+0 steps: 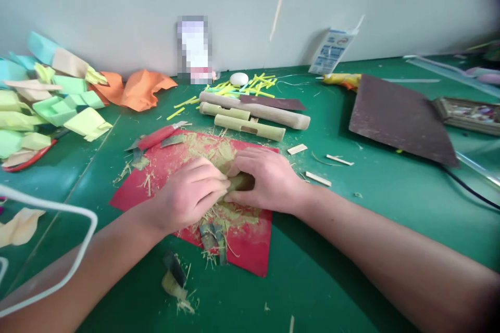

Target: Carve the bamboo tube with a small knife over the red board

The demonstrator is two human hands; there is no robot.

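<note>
Over a red sheet [255, 255] dusted with pale powder and shavings, my two hands meet at a short greenish-brown piece, likely bamboo [239, 182], mostly covered by fingers. My left hand [195, 190] is closed, its fingertips pinched at the piece's left end. Curled around it from the right is my right hand [269, 179], thumb below and fingers above. A red-handled knife [156, 137] lies at the sheet's upper left corner. Dark strips of sandpaper [213, 239] rest on its near edge. Beyond the sheet lie two notched bamboo tubes [250, 127] and a longer bamboo stick [269, 111].
Folded coloured papers [66, 99] and crumpled orange paper [136, 88] cover the left. A phone [194, 49] leans against the wall. A dark brown sheet [400, 119] lies at right, near a blue-and-white packet [334, 49]. A white wire frame [91, 218] crosses the lower left.
</note>
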